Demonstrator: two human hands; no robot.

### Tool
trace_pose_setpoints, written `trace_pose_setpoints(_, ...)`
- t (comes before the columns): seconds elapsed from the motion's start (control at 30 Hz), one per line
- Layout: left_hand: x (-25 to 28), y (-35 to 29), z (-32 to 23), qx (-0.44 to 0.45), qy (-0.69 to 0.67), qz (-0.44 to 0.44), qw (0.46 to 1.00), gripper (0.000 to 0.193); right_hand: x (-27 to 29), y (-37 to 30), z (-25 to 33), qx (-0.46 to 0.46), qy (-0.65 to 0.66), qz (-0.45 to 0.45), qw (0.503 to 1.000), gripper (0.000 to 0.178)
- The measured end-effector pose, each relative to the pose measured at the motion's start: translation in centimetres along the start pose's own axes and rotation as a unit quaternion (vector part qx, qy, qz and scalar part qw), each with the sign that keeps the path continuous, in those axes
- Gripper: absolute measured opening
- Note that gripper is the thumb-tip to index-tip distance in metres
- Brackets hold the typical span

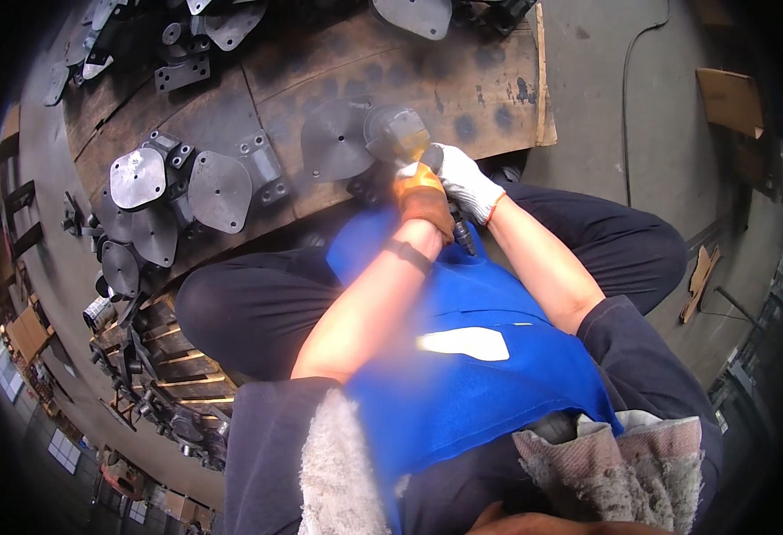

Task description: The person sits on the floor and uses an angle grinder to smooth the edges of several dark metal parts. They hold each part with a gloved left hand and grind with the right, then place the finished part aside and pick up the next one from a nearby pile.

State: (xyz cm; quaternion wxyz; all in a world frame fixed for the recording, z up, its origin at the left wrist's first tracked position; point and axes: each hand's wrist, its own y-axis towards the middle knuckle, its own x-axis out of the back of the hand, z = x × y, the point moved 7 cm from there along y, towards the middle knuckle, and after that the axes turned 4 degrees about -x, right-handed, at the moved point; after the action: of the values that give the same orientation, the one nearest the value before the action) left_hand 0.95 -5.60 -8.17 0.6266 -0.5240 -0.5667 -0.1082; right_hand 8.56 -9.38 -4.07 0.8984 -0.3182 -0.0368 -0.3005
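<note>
On the wearer's side of the handheld tool (431,159), a white patch (464,344) lay on the blue apron (498,415); whether it bore writing could not be told. The orange-gloved left hand (422,196) and white-gloved right hand (465,183) gripped the tool. Left of it, beyond the left hand, lay a dark plate (329,141) on the brown tabletop (489,82); another plate (414,15) lay beyond the tool.

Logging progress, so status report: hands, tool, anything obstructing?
Left hand, right hand gripping power tool. Round head beside dark plate, contact unclear. Metal parts lie leftward.
</note>
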Motion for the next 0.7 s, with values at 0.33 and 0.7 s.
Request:
trace_pose_setpoints(0.33, -0.4, 1.6, 0.9, -0.02, 0.009, 0.026, 0.999, 0.059, -0.3, -0.2, 4.1, -0.039, -0.002, 0.052, 0.998, 0.042)
trace_pose_setpoints(0.7, 14.6, -1.8, 13.3, 0.264, -0.325, -0.374, 0.828, 0.053, 2.9, -1.7, 5.1, -0.153, 0.101, 0.027, 0.983, 0.03)
